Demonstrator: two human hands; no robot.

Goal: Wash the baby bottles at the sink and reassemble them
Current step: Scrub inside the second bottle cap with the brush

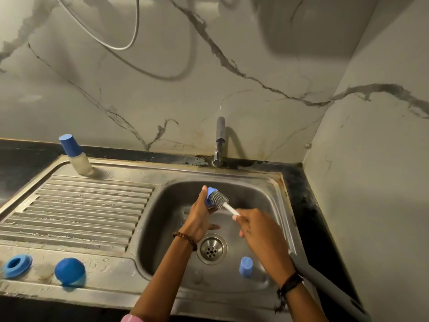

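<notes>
Stainless steel sink basin [267,201] with round perforated drain [211,249], set in a dark table [308,205]; ribbed steel draining board [76,210] to its left. Left hand [199,217], over the basin, fingers curled round a small blue plastic bottle part [210,196], which part exactly cannot be told. Right hand [260,231], fingers closed on the white handle of a grey bristled bottle brush [220,200]; bristle head touches the blue part. Small blue plastic cap [246,266], upright on the basin floor, right of the drain. Cloudy white baby bottle with blue cap [75,154], standing at the far left corner of the draining board, near the wall. Blue plastic screw ring [16,266] and blue domed plastic cover [70,271], side by side but apart, on the flat near edge of the draining board. Chrome tap [219,140], behind the basin against the marble-patterned wall [162,89]. Beaded bracelet [185,239] on the left wrist, dark band [290,283] on the right.
</notes>
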